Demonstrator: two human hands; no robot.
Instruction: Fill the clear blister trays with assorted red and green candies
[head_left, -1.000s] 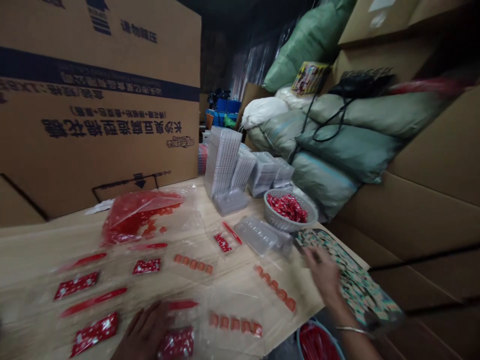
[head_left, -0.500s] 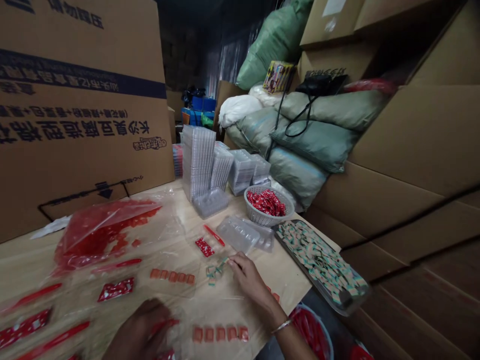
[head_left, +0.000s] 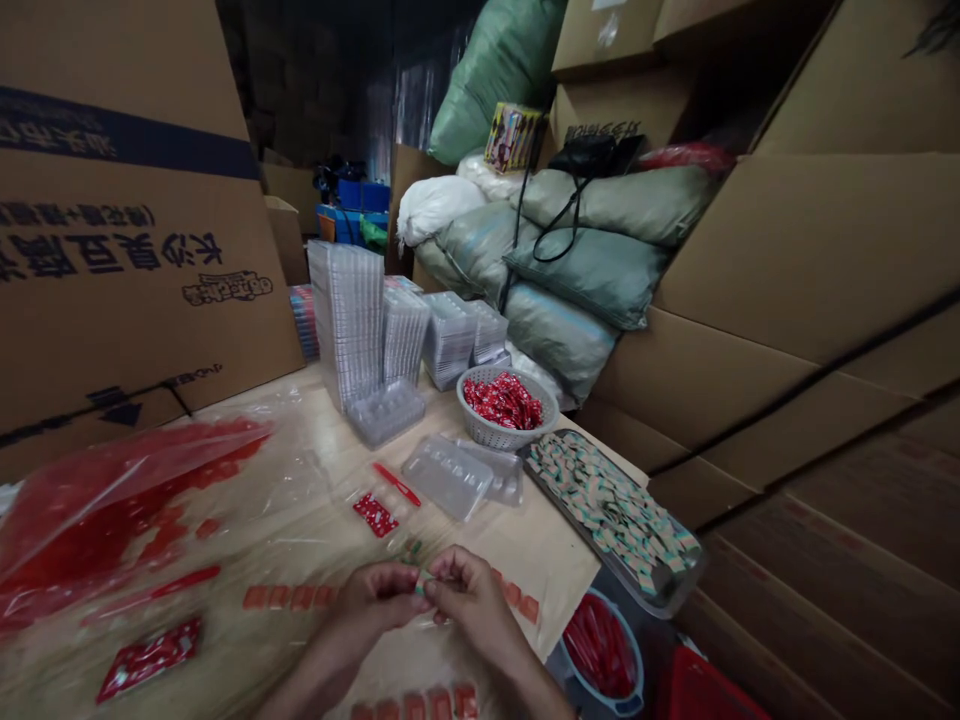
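Note:
My left hand (head_left: 373, 598) and my right hand (head_left: 466, 598) meet over the table, fingertips pinched on a small green-and-beige piece (head_left: 423, 582). It looks like the many pieces heaped in the clear tray (head_left: 679, 603) at the right; its exact kind is too small to tell. Just behind my fingers, more green bits (head_left: 412, 548) lie on the table. Orange blocks stand in a row (head_left: 289, 597) left of my hands, in another (head_left: 427, 706) in front, and in a third (head_left: 519, 597) partly behind my right hand. A red patterned sachet (head_left: 376, 515) and a red plastic stick (head_left: 397, 484) lie beyond.
Empty clear blister trays (head_left: 450, 475) lie behind my hands, with tall stacks (head_left: 346, 320) further back. A grey basket (head_left: 508, 436) holds red sachets. A plastic bag of orange blocks (head_left: 142, 480) covers the left side. Below the right table edge is a bucket (head_left: 637, 690) of red sticks.
My left hand has moved from the front left up to my right hand, and both now pinch the small piece. The view has turned right.

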